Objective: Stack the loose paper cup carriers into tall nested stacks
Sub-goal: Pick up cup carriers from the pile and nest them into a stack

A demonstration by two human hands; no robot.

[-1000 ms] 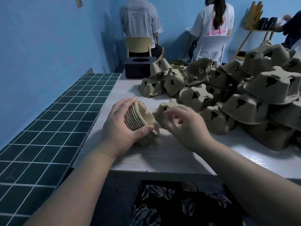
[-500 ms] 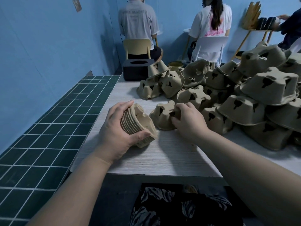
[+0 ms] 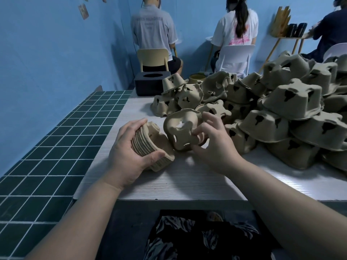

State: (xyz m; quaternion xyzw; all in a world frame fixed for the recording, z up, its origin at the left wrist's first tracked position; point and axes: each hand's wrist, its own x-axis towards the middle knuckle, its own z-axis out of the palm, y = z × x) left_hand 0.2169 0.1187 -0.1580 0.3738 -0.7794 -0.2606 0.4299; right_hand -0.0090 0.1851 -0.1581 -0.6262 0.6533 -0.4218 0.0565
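My left hand (image 3: 127, 152) grips a short nested stack of brown pulp cup carriers (image 3: 150, 147), lying on its side on the white table (image 3: 187, 181). Just right of it, my right hand (image 3: 214, 145) holds a single loose carrier (image 3: 181, 130) tipped up so its hollow inside faces me, its lower edge close to the stack. A big heap of loose carriers (image 3: 281, 113) fills the table's right and far side.
A black box with a round hole (image 3: 151, 83) stands at the table's far left corner. Dark green tiles (image 3: 62, 139) run along the left beside a blue wall. Two people sit on chairs (image 3: 153, 57) beyond the table with their backs to me.
My right hand took a loose carrier from the heap's edge, lifted it and turned it so its open side faces me, next to the stack. The left hand kept holding the stack.
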